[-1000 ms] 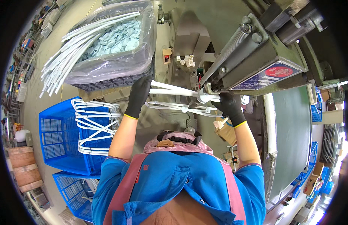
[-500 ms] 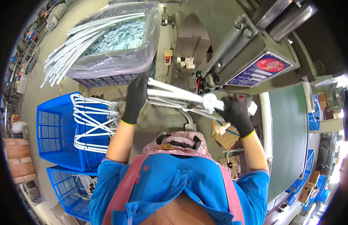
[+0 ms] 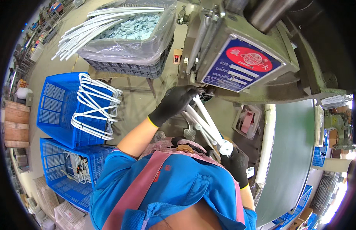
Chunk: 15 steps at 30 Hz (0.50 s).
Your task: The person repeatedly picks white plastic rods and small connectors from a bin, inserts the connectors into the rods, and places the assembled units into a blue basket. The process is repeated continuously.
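Between my hands slants a white tubular metal frame (image 3: 203, 120), its bars lying close together. A round white joint piece (image 3: 226, 148) shows at its lower right end. My left hand (image 3: 176, 102), in a black glove, is closed on the upper end, up against the underside of a grey-green press machine (image 3: 262, 63). Lower and closer to my body, my gloved right hand (image 3: 236, 163) grips the other end beside the joint piece. Its fingers are partly hidden. A small white piece (image 3: 250, 172) shows at the edge of that hand.
Several bent white tube frames (image 3: 95, 107) hang on the rim of a blue crate (image 3: 55, 103) at left; another blue crate (image 3: 51, 153) stands nearer. Behind is a plastic-lined grey bin (image 3: 124, 69) with tubes and small parts. A green-topped table (image 3: 289, 161) is at right.
The frame has swung from nearly level to a steep slant. My left hand has moved right toward the machine, while my right hand has come down toward my body. The view has shifted.
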Each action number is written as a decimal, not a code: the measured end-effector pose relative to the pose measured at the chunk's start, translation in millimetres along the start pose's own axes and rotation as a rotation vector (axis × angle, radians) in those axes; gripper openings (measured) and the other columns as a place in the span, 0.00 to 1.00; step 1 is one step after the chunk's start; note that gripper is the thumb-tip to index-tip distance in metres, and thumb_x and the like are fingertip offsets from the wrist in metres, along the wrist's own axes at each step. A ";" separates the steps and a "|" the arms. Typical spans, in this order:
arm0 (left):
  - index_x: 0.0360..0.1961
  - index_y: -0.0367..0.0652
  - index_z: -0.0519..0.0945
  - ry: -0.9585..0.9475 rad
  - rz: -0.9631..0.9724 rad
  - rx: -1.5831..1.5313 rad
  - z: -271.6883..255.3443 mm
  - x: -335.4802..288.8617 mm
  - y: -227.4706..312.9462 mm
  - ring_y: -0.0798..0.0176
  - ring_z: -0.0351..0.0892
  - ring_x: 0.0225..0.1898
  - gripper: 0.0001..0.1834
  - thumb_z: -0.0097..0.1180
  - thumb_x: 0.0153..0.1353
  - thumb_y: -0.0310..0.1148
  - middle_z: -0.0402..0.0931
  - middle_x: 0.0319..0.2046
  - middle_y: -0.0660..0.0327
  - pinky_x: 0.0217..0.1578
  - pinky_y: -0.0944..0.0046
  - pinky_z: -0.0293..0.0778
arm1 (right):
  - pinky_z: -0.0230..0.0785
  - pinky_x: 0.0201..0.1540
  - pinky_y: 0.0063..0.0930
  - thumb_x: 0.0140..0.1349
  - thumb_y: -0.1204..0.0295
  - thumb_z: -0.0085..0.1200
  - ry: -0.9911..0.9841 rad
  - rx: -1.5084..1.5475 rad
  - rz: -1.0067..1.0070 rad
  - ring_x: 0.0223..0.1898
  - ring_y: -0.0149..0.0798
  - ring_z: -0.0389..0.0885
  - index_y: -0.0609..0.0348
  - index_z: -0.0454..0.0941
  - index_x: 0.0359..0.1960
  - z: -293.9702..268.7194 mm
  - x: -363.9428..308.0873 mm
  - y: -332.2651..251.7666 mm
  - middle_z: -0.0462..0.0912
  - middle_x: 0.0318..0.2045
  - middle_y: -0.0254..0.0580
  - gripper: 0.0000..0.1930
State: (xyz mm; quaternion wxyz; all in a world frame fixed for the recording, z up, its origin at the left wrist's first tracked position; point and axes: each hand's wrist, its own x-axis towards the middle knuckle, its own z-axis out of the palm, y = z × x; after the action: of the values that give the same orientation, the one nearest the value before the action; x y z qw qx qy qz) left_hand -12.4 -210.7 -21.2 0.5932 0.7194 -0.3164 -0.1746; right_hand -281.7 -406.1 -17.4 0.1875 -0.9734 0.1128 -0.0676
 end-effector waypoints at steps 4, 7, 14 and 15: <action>0.40 0.38 0.81 0.043 -0.081 -0.021 12.9 7.8 -4.5 0.64 0.79 0.25 0.16 0.50 0.65 0.40 0.80 0.25 0.56 0.31 0.63 0.71 | 0.71 0.27 0.40 0.49 0.61 0.63 -0.022 0.017 -0.027 0.28 0.48 0.81 0.57 0.77 0.36 -6.7 5.8 7.4 0.81 0.27 0.43 0.17; 0.36 0.38 0.82 0.106 -0.112 -0.040 15.8 9.3 -13.1 0.64 0.79 0.25 0.15 0.51 0.64 0.40 0.79 0.22 0.56 0.31 0.62 0.71 | 0.73 0.33 0.43 0.50 0.67 0.61 -0.133 0.014 0.008 0.32 0.52 0.82 0.58 0.79 0.42 -12.0 9.3 11.4 0.82 0.32 0.49 0.17; 0.34 0.39 0.81 0.151 -0.074 0.029 22.7 18.1 -43.0 0.60 0.79 0.26 0.17 0.54 0.61 0.45 0.78 0.21 0.54 0.31 0.57 0.71 | 0.72 0.28 0.41 0.51 0.64 0.62 -0.239 -0.051 -0.081 0.26 0.52 0.81 0.59 0.79 0.41 -26.9 26.8 21.9 0.82 0.25 0.49 0.18; 0.34 0.39 0.81 0.157 -0.092 -0.001 24.6 19.1 -47.4 0.59 0.78 0.26 0.18 0.54 0.61 0.45 0.78 0.21 0.53 0.31 0.57 0.70 | 0.72 0.28 0.40 0.51 0.63 0.62 -0.279 -0.055 -0.091 0.26 0.51 0.81 0.59 0.79 0.41 -29.9 30.1 24.9 0.82 0.24 0.48 0.18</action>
State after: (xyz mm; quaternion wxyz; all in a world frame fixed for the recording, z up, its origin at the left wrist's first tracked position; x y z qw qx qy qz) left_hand -1.9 -237.1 -70.3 0.6077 0.7444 -0.2356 -0.1450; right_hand -262.7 -446.5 3.3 0.1715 -0.9822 0.0430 0.0631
